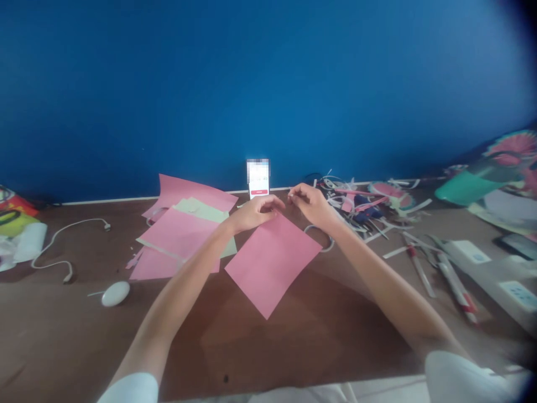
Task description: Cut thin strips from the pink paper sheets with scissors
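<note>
A square sheet of pink paper (pixel 272 266) hangs tilted above the brown table, one corner pointing down toward me. At its top corner, my left hand (pixel 255 212) is closed with the paper between thumb and fingers. Just to the right, apart from that corner, my right hand (pixel 310 202) has its fingertips pressed together. Whatever they may pinch is too small to make out. Behind my right wrist a roll of tape (pixel 329 246) shows in part. A phone (pixel 259 182) with a lit screen stands upright against the wall beyond my hands.
Pink and pale green sheets (pixel 178 235) lie stacked at left, near a white mouse-shaped object (pixel 116 294) and a white cable (pixel 52 238). Paper scraps (pixel 356 201) pile up at right, with pens (pixel 455 285), a power strip (pixel 495 271) and a green container (pixel 465 186). A blue wall (pixel 268 84) closes the back.
</note>
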Available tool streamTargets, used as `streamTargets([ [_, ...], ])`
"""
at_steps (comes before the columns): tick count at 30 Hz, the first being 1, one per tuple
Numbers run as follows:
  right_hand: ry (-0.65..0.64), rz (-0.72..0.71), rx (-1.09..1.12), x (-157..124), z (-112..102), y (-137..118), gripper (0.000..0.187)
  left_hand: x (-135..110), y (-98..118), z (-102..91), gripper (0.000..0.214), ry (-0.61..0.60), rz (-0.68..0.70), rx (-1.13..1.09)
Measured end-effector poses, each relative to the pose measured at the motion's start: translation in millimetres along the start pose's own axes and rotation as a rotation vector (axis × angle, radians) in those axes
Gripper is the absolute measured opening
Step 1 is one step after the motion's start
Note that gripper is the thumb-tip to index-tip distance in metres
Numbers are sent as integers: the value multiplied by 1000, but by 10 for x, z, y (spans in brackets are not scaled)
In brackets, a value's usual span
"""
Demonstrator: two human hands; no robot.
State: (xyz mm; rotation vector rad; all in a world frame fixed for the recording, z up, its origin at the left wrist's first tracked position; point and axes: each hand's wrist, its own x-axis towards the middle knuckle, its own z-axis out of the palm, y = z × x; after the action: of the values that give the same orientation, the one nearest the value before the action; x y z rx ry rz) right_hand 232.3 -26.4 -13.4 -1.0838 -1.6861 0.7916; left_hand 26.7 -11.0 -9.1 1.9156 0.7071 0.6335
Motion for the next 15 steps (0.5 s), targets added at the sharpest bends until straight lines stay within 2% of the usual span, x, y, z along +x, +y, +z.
streamTargets([
  [3, 26, 44, 59, 24, -16, 114, 11, -12, 12, -14, 29, 3, -20, -14],
  [7, 46, 92, 124, 46, -48, 194, 13, -30, 68, -43, 32, 75, -3, -6],
  [10, 135, 138, 119, 52, -80, 147, 4, -27, 104, -57, 29, 133, 90, -66],
  [15, 214, 203, 122, 66, -145, 84, 12, -16, 161, -66, 10, 281, 311, -305],
])
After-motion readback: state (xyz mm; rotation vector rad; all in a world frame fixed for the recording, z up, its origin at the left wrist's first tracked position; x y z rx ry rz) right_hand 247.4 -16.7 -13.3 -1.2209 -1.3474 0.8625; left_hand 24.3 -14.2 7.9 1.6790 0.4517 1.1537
